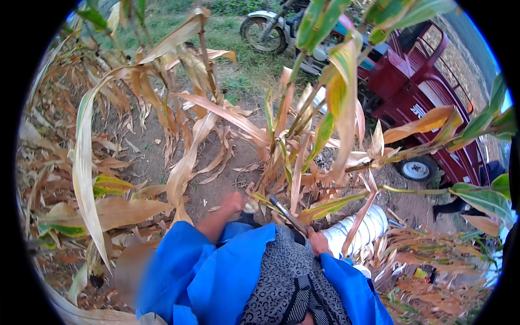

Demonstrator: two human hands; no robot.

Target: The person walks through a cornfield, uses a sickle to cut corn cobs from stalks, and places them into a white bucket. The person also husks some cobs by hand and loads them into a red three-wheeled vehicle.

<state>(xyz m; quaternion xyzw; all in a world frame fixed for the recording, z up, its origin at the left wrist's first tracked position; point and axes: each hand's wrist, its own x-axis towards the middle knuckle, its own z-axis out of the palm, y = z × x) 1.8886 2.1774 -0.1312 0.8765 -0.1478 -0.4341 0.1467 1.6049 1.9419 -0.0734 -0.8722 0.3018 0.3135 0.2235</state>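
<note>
My left hand is curled low beside the dry leaves at the foot of the maize plants. A small pale thing lies against its fingers; whether they grip it, I cannot tell. My right hand is closed around the lower end of a dark stick-like tool handle. The handle slants up and left in front of my patterned shirt, its far end near the stalks. Just right of this hand is a white ribbed container, partly behind a dry leaf.
A dark red cargo motor tricycle stands at the upper right, its front wheel on grass. A person's dark-clad leg shows beside it. Leaning stalks cross the right side. Drooping dry leaves hang at left over bare soil.
</note>
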